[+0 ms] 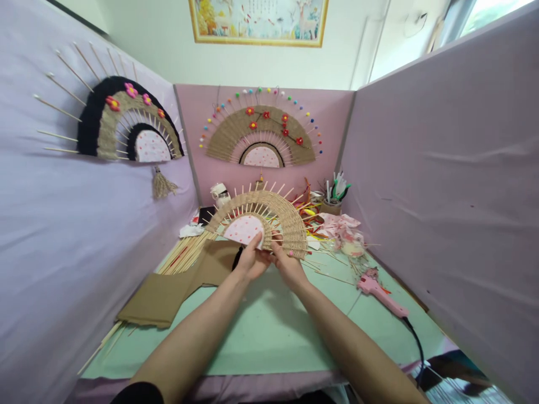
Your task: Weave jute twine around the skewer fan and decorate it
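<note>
A woven fan (290,216) of tan cord on thin wooden sticks is held up over the table in both my hands. Its half-round centre is covered in white cloth with pink dots, and bare stick ends stand out past the woven band. My left hand (254,262) grips the lower edge at the dotted centre, thumb on the front. Close beside it, my right hand (288,265) closes on the lower right part of the fan, near the sticks between centre and band. The fingers behind the fan are partly hidden.
Brown cardboard (158,297) and a bundle of thin sticks (185,253) lie left. A pink glue gun (382,295) with a black cord rests right. Behind are dotted cloth (340,223) and a tool holder (331,207). Finished fans hang on the left (110,132) and back (227,132) partitions.
</note>
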{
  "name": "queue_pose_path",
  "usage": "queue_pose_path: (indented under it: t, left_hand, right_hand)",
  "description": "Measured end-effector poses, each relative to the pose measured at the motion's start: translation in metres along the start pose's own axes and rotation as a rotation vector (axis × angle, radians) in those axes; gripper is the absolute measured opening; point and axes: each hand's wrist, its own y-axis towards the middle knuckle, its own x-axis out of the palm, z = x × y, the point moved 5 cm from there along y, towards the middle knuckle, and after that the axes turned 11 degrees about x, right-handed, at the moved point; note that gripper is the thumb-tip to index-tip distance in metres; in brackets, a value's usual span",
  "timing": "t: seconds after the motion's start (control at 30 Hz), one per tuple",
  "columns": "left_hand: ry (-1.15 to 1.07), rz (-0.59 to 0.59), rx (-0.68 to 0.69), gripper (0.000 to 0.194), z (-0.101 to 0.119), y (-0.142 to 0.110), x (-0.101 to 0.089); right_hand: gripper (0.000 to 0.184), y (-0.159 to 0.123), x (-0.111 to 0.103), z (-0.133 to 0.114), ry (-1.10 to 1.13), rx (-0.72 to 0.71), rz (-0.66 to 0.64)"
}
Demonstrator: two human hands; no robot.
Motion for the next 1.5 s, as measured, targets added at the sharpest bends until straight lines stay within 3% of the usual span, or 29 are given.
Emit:
queue_pose_path:
  t: [0.13,0.37,0.5,0.63,0.73,0.8,1.0,1.2,1.37,1.5]
  left_hand:
    - [-0.039,-0.046,-0.030,0.042,0.020,-0.001,-0.007]
    - [-0.145,0.069,0.050,0.032,0.031,-0.002,-0.027]
    - [-0.206,0.083,0.062,0.033,0.038,-0.005,-0.029]
    - [-0.244,0.084,0.093,0.033,0.046,-0.004,-0.032]
    - [-0.273,0.086,0.092,0.033,0.048,-0.004,-0.034]
    - [-0.290,0.084,0.095,0.031,0.050,-0.004,-0.036]
    - [-0.318,0.042,0.076,0.028,0.054,-0.005,-0.039]
    - [-0.271,0.064,0.080,0.030,0.052,-0.004,-0.045]
    - [-0.179,0.075,0.044,0.029,0.046,-0.002,-0.046]
    - [-0.111,0.115,0.056,0.028,0.047,-0.001,-0.050]
  right_hand:
    - [0.028,-0.004,0.002,0.003,-0.551,-0.145,-0.054]
    - [0.034,-0.031,0.012,0.004,-1.199,-0.349,-0.157]
    - [0.021,-0.049,0.027,0.009,-1.383,-0.526,-0.209]
    - [0.018,-0.063,0.038,0.018,-1.396,-0.652,-0.285]
    - [0.019,-0.064,0.039,0.020,-1.373,-0.645,-0.290]
    - [0.019,-0.060,0.038,0.020,-1.341,-0.567,-0.317]
    - [0.018,-0.042,0.024,0.022,-1.104,-0.089,-0.456]
    - [0.026,-0.033,0.009,0.015,-0.541,0.264,-0.463]
    - [0.028,-0.030,0.004,0.003,0.007,0.389,-0.452]
    - [0.030,-0.029,-0.001,-0.001,0.148,0.459,-0.413]
